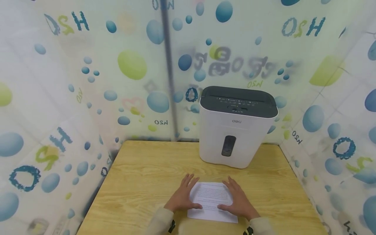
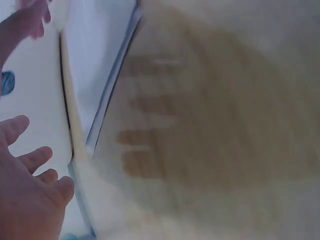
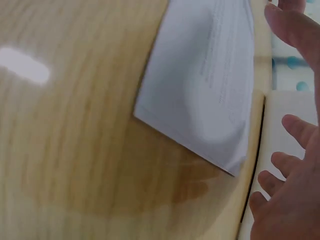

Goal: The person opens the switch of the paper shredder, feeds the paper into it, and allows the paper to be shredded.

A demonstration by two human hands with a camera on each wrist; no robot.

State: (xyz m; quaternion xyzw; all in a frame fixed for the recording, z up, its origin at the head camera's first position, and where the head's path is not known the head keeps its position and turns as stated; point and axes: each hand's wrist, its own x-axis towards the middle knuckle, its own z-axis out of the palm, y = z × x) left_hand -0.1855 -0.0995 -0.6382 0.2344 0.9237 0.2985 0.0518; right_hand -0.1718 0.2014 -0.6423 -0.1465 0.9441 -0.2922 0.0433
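Observation:
White paper (image 1: 212,192) printed with lines of text lies on the wooden table, with a slight thickness at its edge in the left wrist view. My left hand (image 1: 182,196) hovers at the paper's left side, fingers spread and thumb reaching over the sheet. On the opposite side, my right hand (image 1: 239,201) mirrors it, with its fingers spread and its thumb over the lower right part. Both wrist views show the fingers apart from the paper's edges, with nothing held. Behind the paper stands a white paper shredder (image 1: 217,137) with a dark grey top.
The light wooden table (image 1: 141,182) reaches back to a wall covering (image 1: 135,98) patterned with blue and green ovals. The same covering rises along both sides. The shredder stands at the back right of the table, near the wall.

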